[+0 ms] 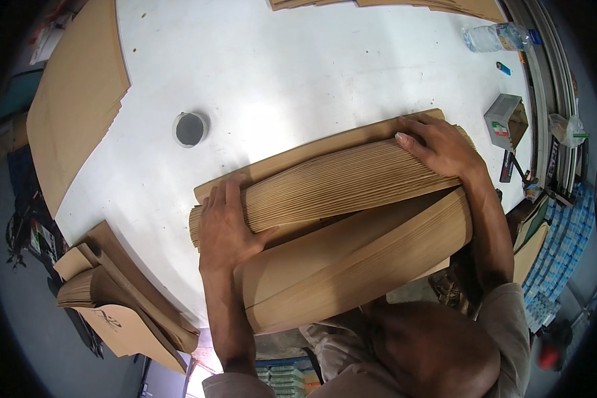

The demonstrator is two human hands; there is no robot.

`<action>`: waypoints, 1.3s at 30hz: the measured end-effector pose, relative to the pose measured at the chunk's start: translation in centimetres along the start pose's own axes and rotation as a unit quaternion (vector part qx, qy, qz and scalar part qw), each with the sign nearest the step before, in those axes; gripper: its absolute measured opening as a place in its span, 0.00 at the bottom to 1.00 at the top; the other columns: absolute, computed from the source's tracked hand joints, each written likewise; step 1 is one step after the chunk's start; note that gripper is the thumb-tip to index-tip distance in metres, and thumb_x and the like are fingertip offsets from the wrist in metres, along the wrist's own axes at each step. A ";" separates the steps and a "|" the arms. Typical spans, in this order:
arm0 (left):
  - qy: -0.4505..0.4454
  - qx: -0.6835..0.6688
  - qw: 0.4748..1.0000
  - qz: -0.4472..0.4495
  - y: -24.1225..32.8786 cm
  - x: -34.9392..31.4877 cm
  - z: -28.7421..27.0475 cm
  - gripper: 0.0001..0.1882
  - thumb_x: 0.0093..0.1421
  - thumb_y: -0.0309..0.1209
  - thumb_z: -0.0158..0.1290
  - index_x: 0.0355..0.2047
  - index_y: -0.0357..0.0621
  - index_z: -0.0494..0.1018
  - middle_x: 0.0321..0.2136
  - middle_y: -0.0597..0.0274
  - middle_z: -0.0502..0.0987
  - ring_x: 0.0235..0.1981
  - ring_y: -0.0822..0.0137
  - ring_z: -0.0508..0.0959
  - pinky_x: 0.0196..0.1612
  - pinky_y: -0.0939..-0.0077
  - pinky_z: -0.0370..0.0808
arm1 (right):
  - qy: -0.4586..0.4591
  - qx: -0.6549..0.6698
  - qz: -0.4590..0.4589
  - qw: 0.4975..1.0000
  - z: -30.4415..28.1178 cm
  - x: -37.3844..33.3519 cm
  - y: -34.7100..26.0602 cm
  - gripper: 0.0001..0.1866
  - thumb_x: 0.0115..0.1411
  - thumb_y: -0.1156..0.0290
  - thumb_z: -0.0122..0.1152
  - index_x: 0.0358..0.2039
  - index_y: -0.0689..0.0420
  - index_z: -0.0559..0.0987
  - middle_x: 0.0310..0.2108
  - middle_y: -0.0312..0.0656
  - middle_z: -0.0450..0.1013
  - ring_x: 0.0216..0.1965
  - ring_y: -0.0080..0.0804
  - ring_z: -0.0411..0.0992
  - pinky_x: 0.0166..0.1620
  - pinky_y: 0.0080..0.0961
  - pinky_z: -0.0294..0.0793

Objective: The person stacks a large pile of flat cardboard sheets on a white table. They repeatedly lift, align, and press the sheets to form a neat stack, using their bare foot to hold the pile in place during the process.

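Observation:
A thick stack of brown paper sheets point(338, 174) lies across the near edge of the white table, bent over into a roll-like curve. Its layered edges face up, and a gap opens between the upper band and the curved lower part. My left hand point(227, 229) grips the left end, fingers over the far side and thumb on the near side. At the right end, my right hand point(441, 147) is wrapped over the top, its fingertips on the far fold. The undersides of both palms are hidden.
On the white table point(278, 79) stands a round white tube or cup point(191, 130). Brown sheets point(79, 106) lie far left, with a folded brown stack point(123, 298) nearer. At right are a plastic bottle point(497, 38), a blue lighter point(503, 68) and a metal holder point(506, 119).

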State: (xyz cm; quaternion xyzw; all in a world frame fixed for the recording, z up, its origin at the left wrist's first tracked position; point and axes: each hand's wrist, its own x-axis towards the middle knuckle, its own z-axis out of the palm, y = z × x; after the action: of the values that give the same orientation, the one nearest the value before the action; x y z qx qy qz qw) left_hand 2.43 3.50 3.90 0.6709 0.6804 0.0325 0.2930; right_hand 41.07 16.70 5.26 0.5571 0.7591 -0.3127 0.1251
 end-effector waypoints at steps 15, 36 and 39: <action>0.000 0.015 1.000 -0.006 0.3 -0.1 -0.2 0.44 0.35 0.42 0.82 0.54 0.44 0.77 0.53 0.52 0.79 0.57 0.45 0.79 0.57 0.47 0.76 | -0.003 -0.015 0.014 1.000 0.3 -0.1 0.2 0.39 0.74 0.33 0.49 0.64 0.56 0.80 0.53 0.56 0.77 0.60 0.57 0.74 0.62 0.53 0.74; 0.024 0.036 0.998 0.051 -0.6 0.2 0.3 0.42 0.35 0.40 0.82 0.51 0.44 0.75 0.59 0.47 0.78 0.62 0.41 0.77 0.62 0.45 0.76 | -0.074 -0.058 0.052 0.994 -0.6 0.1 0.0 0.39 0.75 0.33 0.46 0.65 0.54 0.80 0.59 0.58 0.76 0.64 0.58 0.71 0.67 0.55 0.71; 0.009 0.028 0.999 0.041 -0.5 0.0 0.2 0.42 0.36 0.40 0.81 0.51 0.44 0.75 0.55 0.48 0.79 0.59 0.41 0.78 0.60 0.45 0.76 | -0.082 -0.043 0.044 0.995 -1.8 -0.4 -0.8 0.37 0.74 0.34 0.49 0.63 0.55 0.81 0.56 0.58 0.77 0.60 0.57 0.74 0.64 0.55 0.74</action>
State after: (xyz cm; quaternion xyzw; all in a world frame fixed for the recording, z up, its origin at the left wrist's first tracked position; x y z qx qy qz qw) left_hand 2.09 3.43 3.55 0.7055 0.6558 0.0314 0.2668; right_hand 40.73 17.38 7.11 0.5562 0.7339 -0.3190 0.2242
